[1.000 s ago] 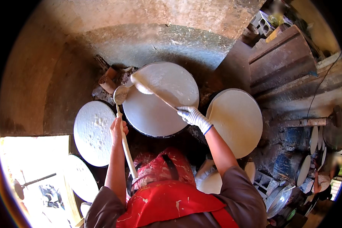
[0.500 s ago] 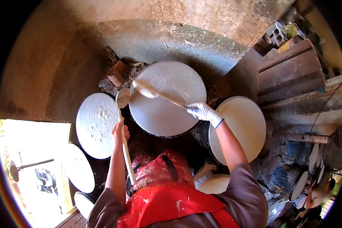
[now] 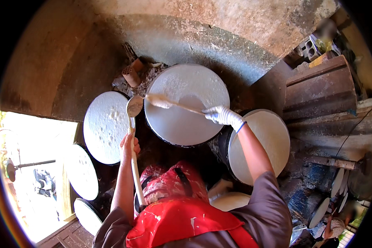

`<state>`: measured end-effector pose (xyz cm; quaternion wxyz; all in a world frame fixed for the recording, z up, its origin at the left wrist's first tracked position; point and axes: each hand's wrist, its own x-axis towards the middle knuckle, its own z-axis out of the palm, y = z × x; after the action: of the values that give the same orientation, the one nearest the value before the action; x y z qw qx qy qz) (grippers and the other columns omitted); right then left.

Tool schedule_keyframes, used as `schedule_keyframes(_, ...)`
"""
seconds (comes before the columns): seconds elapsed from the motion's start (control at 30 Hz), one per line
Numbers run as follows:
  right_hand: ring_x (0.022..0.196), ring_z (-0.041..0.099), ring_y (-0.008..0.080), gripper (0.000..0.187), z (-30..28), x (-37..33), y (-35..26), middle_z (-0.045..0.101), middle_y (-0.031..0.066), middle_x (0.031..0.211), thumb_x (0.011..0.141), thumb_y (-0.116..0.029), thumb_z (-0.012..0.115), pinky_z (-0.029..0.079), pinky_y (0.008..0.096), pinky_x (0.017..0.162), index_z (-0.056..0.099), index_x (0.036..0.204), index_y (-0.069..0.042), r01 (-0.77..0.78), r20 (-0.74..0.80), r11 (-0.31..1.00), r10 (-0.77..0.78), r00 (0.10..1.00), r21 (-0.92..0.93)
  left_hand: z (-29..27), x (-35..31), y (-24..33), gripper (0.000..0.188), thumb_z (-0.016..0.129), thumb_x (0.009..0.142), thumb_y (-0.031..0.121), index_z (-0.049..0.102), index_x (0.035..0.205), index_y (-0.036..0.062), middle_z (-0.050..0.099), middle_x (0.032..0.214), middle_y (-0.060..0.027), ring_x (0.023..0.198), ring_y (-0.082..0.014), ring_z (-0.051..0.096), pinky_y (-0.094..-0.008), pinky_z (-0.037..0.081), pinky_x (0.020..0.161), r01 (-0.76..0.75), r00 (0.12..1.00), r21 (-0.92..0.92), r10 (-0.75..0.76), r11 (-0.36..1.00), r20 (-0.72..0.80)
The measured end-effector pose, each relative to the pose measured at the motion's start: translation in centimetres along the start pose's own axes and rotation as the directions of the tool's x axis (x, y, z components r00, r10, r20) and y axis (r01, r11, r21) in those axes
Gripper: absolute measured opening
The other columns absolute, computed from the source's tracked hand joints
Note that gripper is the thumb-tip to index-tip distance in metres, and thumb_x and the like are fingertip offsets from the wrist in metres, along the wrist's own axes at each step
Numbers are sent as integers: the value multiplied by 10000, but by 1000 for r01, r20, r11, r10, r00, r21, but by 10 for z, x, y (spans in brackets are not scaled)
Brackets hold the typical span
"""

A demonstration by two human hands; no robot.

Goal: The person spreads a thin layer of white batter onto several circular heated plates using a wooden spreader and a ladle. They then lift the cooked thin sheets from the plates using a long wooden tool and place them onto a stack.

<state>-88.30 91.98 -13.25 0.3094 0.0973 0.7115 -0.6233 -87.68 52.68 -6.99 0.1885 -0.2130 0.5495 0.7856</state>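
Gripping a round-bowled, cream-handled ladle (image 3: 135, 165) and pale-headed stick (image 3: 165, 101), both hands (image 3: 129, 145) (image 3: 221, 115) are curled.

Your gloved right hand (image 3: 223, 116) hides the near end of the paddle (image 3: 175, 103), and you cannot tell whether its pale head touches the ladle (image 3: 134, 106). Your right forearm (image 3: 256, 151) covers part of the right-hand drum (image 3: 273, 136); your red apron (image 3: 184, 223), itself cut off by the lower edge, hides part of the pale disc (image 3: 229, 201) below. Glare washes out the doorway (image 3: 29, 144). At lower right a co-worker (image 3: 336, 227) is too small and dim to make out clearly.
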Motion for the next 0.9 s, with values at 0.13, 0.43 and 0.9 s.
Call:
schedule_keyframes(0.13,526,385,30,247,-4,-40,4,531,-43,658,804,-135,612,355,191,479,617,1040,-62,50,-11,998,-51,999,-48,-14,-8,0,285,490,871,261,502,1081,68,400,578,14,387,-57,349,-187,272,347,25,1000,-13,-25,1000,-14)
schedule_keyframes(0.43,552,444,58,307,9,0,-21,538,-44,666,809,-199,609,399,218,527,585,1093,-84,103,16,958,-103,995,-269,-14,-23,-3,315,487,874,270,485,1109,60,401,584,3,393,-67,354,-192,283,359,25,999,13,-26,1000,19)
schedule_keyframes(0.9,532,420,47,296,16,-57,23,550,-43,691,787,-131,629,379,201,486,596,1077,-85,-30,47,998,32,998,-46,-30,-40,0,347,480,868,239,474,1135,17,397,564,-5,391,-68,342,-195,278,357,18,994,258,-46,966,101)
